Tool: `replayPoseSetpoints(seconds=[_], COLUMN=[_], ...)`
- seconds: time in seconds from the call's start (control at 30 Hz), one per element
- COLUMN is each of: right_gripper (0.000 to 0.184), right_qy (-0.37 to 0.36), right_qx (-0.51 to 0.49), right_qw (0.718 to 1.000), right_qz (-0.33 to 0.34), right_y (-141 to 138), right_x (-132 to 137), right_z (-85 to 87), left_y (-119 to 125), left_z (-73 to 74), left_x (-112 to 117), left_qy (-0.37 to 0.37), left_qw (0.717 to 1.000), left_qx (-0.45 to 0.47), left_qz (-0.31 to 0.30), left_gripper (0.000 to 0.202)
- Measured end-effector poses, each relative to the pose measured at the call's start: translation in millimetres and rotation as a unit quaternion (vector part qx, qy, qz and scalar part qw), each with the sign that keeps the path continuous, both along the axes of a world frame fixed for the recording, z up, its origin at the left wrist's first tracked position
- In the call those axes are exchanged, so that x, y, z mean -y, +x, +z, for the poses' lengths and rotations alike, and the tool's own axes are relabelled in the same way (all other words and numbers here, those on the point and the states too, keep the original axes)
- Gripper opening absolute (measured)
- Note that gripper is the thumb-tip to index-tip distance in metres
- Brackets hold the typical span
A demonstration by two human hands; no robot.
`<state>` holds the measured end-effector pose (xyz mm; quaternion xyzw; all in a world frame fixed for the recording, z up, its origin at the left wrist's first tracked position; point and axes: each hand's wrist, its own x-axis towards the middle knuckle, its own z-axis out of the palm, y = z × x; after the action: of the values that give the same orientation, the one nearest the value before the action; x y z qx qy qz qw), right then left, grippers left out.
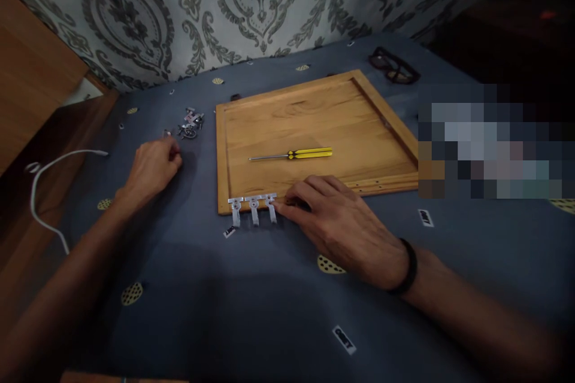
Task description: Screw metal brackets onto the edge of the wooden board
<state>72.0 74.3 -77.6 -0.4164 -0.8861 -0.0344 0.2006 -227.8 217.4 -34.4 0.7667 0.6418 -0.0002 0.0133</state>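
Right hand (345,224): lay palm down on the blue cloth (215,299), fingers stretched out and loosely apart, gripping nothing; the fingertips (282,206) touched the rightmost of three metal brackets (254,208).
Metal brackets: sat side by side at the near left corner of the wooden panel (359,114), heads on its edge, tails hanging onto the cloth.
Left hand (153,169): rested on the cloth well left of the panel, fingers curled inward (whether they pinched anything could not be told).
Small hardware pile (191,124): lay just beyond the left hand's knuckles, near the panel's far left corner.
Screwdriver (291,155): yellow-handled, lay flat mid-panel, tip pointing left.
Wristband (408,267): dark, on the right wrist.
Glasses (394,66): lay on the cloth beyond the panel's far right corner.
White cable (47,182): looped at the cloth's left edge.
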Motion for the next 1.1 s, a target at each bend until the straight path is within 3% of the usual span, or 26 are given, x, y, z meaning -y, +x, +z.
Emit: replayPoseSetpoints(seconds=[0.17,0.2,0.27,0.37,0.47,1.1], right_gripper=[0.021,0.022,0.022,0.021,0.022,0.019], right_qy=[0.004,0.002,0.001,0.003,0.003,0.01], right_qx=[-0.001,0.002,0.008,0.008,0.013,-0.001], right_qw=[1.0,1.0,1.0,1.0,1.0,1.0], right_qz=[0.0,-0.001,0.0,0.002,0.003,0.007], right_y=[0,-1,-1,0,0,1], right_x=[0,0,0,0,0,0], right_z=[-0.6,-0.8,-1.1,-1.6,-2.3,-4.7], left_y=[39,48,64,83,95,107], left_z=[18.0,21.0,25.0,25.3,20.6,7.1], left_x=[27,31,36,38,37,36], left_qy=[-0.079,-0.11,-0.203,-0.274,-0.322,-0.305], left_qw=[0.983,0.972,0.922,0.89,0.876,0.886], left_qx=[0.135,0.167,0.261,0.257,0.25,0.183], left_qz=[-0.096,-0.125,-0.202,-0.257,-0.257,-0.298], left_gripper=[0.02,0.019,0.02,0.014,0.01,0.014])
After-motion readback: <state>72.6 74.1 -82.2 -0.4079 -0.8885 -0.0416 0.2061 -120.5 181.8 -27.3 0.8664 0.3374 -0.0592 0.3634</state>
